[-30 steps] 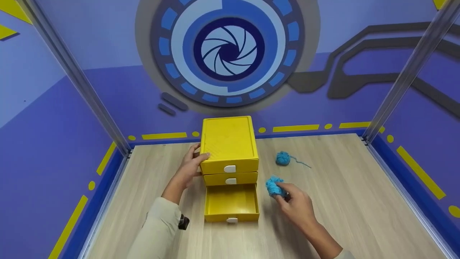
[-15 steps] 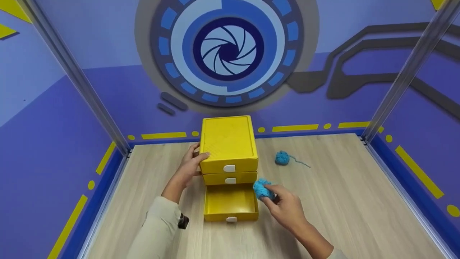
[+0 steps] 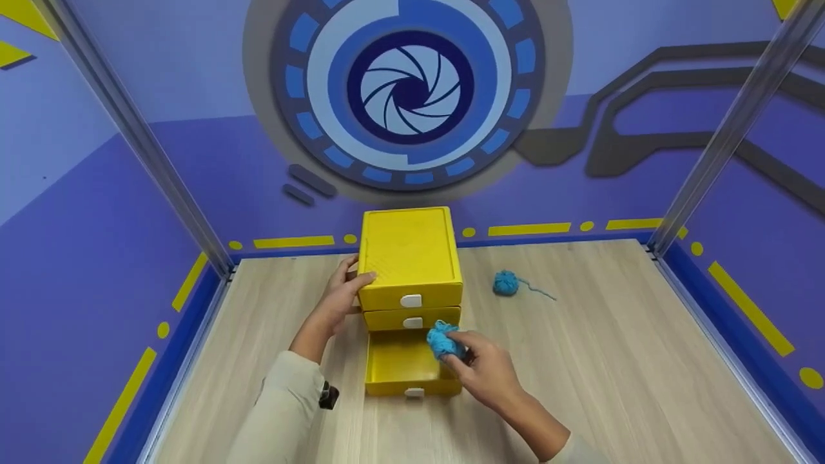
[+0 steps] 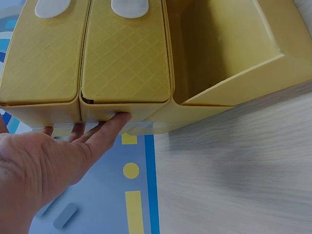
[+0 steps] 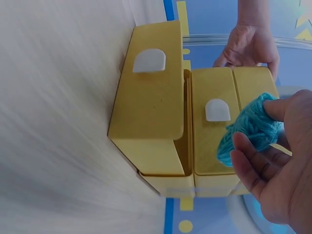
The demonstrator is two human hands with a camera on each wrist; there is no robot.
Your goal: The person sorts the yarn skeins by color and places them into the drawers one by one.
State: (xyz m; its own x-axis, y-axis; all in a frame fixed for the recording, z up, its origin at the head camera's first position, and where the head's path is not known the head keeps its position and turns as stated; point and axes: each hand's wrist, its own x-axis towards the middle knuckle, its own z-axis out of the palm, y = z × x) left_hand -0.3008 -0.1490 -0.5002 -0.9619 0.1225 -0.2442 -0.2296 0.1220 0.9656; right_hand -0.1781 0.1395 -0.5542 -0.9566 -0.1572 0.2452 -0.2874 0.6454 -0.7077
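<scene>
A yellow three-drawer box (image 3: 409, 248) stands on the table with its bottom drawer (image 3: 399, 389) pulled out and its upper two drawers pushed in. My left hand (image 3: 338, 298) rests on the box's left side, thumb over the top edge and fingers stretched along the wall. Between thumb and fingers, my right hand (image 3: 488, 368) pinches a light-blue ball of yarn (image 3: 441, 339). In the head view the yarn overlaps the right part of the pulled-out drawer. From the right wrist view, the ball of yarn (image 5: 251, 127) appears in front of the upper drawer fronts.
To the right of the box, a darker blue ball of yarn (image 3: 506, 283) lies on the wooden table (image 3: 619, 361) with a loose tail trailing right. Blue and purple walls with metal corner posts (image 3: 138, 138) enclose the back and sides.
My right hand has carried the light-blue ball of yarn leftward, from beside the box to over the pulled-out drawer. The left hand and the box stay in place.
</scene>
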